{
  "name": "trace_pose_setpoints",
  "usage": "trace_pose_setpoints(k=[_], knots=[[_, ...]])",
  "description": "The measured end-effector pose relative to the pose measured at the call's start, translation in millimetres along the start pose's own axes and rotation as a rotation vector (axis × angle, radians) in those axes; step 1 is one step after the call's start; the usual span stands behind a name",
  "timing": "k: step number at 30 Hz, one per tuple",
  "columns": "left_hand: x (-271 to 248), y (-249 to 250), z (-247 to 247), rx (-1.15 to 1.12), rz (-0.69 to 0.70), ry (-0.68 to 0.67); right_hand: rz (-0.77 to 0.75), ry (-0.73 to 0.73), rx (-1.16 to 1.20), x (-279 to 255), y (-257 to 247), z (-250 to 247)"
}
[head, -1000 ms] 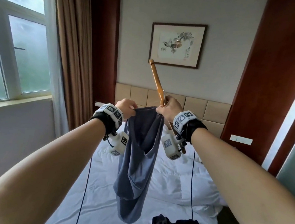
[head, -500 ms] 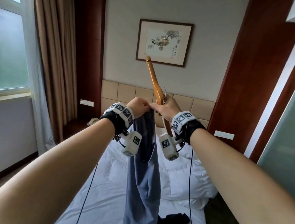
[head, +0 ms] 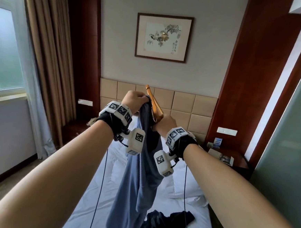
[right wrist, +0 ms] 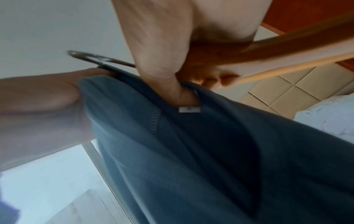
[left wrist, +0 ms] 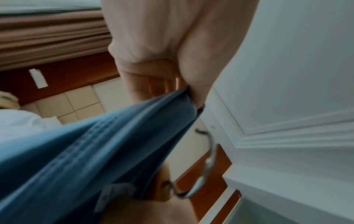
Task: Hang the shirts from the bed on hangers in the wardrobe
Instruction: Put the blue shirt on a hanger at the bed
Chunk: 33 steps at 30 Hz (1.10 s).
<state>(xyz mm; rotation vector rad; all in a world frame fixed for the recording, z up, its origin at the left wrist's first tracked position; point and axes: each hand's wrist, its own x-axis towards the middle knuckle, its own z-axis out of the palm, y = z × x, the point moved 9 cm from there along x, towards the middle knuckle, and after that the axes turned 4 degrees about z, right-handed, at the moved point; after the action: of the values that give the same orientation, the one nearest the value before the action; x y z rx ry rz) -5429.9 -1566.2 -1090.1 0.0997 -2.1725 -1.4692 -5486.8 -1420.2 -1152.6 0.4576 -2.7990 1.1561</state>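
Left hand (head: 133, 100) is fisted on a bunched edge of the blue shirt (head: 137, 181), fingers curled round the fabric near the collar. Right hand (head: 165, 123) sits just at 4 o'clock of the left, closed round the middle of the wooden hanger (head: 155, 105) and pinching shirt fabric with the thumb; the right wrist view shows a small white label (right wrist: 189, 109) just under that thumb. Hanger is tilted, one arm rising toward 11 o'clock past the left knuckles, the other arm hidden by cloth and hand. Its metal hook (left wrist: 206, 165) shows in the left wrist view, curving away from the fabric, touching nothing visible.

The shirt is up in the air between both hands, hanging slack and folded over the bed (head: 190, 192), not spread on the hanger.

At 6 o'clock of the hanging shirt, a dark shirt (head: 166, 225) lies crumpled on the white bedding; the blue fabric overlaps its left part in the head view. Two thin black cables (head: 184, 197) drop from the wrist cameras across the bed.

Farther out: padded headboard (head: 183, 102) at 12 o'clock, framed picture (head: 163, 37) above it. Brown curtain (head: 48, 55) and window (head: 5, 48) at 9 to 10 o'clock. Nightstand (head: 232, 158) with small items at 3 o'clock, grey-green panel (head: 291, 143) at the far right edge. No wardrobe identifiable in any view.
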Motion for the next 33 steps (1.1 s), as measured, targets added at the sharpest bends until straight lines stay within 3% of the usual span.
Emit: trace_pose_setpoints(k=[8,14,18,23,29,33], knots=[[-20,-71,-55,-0.2,-0.161,0.309,0.174,0.122,0.031,-5,42,7],[-47,-128,-76,-0.284,-0.24,0.447,0.335,0.21,0.144,-14,78,6],[-65,-164,-70,-0.233,-0.318,0.426,0.386,0.21,0.299,-16,104,11],[-88,-180,-38,-0.013,-0.389,0.275,0.461,0.176,0.425,-30,130,20],[-117,-202,-8,0.342,-0.352,0.221,0.449,0.208,0.437,-56,173,16],[-140,-230,28,0.23,-0.435,0.187,0.431,0.175,0.335,-76,208,21]])
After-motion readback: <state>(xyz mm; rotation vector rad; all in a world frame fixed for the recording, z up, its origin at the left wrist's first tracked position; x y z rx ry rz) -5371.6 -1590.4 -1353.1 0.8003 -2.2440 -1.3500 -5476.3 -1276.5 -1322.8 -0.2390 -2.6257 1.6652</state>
